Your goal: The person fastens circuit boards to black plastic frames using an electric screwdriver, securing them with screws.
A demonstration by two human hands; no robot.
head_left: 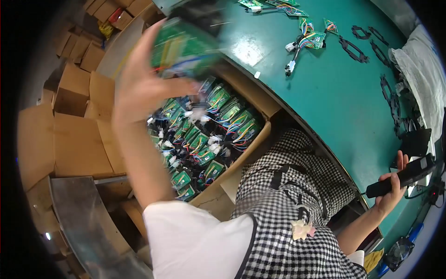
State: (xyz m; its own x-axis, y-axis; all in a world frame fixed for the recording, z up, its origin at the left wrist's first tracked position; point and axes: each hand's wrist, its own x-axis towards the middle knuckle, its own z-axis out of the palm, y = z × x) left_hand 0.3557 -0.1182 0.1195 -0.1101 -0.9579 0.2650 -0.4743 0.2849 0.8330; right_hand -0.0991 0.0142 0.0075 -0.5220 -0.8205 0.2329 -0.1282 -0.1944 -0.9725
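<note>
My left hand (139, 93) is raised over an open carton (259, 143) and grips a green circuit board (188, 49) with wires. Motion blurs both; a dark blurred shape shows just beyond the board. Below it, the carton holds several rows of similar circuit boards (200, 142) with coloured wires and white connectors. At the far right, my right hand (390, 191) is closed around a long black hand-held tool (406, 176), near the bench's right side. Its exact kind cannot be made out.
On the green bench (320, 107) lie wired boards (312, 39) and black plastic frames (352, 50). White plastic sheeting (420, 69) covers the right edge. Empty-looking cartons (76, 139) and a metal surface (81, 209) stand left. A small fan (400, 253) sits lower right.
</note>
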